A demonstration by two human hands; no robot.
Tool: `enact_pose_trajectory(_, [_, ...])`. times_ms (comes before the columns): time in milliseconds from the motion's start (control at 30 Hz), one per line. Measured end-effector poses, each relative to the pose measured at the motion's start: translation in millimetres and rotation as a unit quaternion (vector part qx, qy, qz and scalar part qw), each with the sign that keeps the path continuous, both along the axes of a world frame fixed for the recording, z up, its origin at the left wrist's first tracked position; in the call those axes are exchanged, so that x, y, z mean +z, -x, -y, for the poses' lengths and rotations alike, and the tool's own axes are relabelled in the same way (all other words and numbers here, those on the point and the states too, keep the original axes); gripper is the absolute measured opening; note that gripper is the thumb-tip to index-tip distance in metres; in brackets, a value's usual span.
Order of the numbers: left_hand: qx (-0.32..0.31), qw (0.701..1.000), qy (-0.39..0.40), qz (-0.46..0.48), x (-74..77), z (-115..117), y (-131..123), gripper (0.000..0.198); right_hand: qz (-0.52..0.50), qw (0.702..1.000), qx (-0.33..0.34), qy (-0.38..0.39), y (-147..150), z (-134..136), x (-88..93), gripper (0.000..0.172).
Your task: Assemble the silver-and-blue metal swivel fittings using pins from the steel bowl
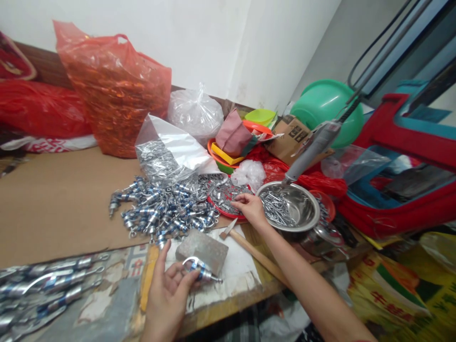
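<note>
Head view: our left hand (171, 280) grips a blue-and-silver fitting (204, 273) between thumb and fingers, at the near side of the grey block (199, 242). Beyond the block, our right hand (252, 209) pinches over a red tray (214, 207) of small metal parts (224, 195); we cannot tell whether it holds one. Right of the block: a steel bowl (305, 209) of thin metal pieces (276, 209), then a yellow bag (395, 294) bearing Chinese characters.
</note>
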State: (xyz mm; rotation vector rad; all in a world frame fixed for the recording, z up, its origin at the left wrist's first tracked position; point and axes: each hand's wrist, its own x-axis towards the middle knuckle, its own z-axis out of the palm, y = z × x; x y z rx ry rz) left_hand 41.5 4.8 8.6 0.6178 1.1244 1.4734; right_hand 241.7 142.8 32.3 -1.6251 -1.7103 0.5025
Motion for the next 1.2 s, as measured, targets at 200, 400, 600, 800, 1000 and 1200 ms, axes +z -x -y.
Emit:
enact_pose_trajectory(200, [-0.006,1.000,-0.001,0.009,-7.6,0,0,0.094,-0.097,0.974,0.170,0.117,47,90,22.3,0.016])
enact_pose_trajectory(400, [-0.007,1.000,-0.006,0.016,-4.4,1,0,0.091,-0.078,0.978,0.168,0.100,63,109,31.3,0.005])
enact_pose_trajectory(600, [-0.006,1.000,-0.007,0.020,-4.4,2,0,0.090,0.114,0.956,0.270,0.008,57,100,30.5,0.028])
enact_pose_trajectory(800, [-0.011,1.000,-0.005,0.018,-4.1,1,0,0.089,0.164,0.917,0.362,-0.003,59,98,39.1,0.027])
enact_pose_trajectory(1000, [-0.018,0.999,-0.006,0.031,-4.9,2,0,0.092,-0.095,0.960,0.229,0.128,81,94,21.0,0.020])
enact_pose_trajectory(1200, [-0.014,1.000,-0.007,0.024,-4.5,2,-1,0.090,-0.146,0.973,0.168,0.057,90,96,2.2,0.021])
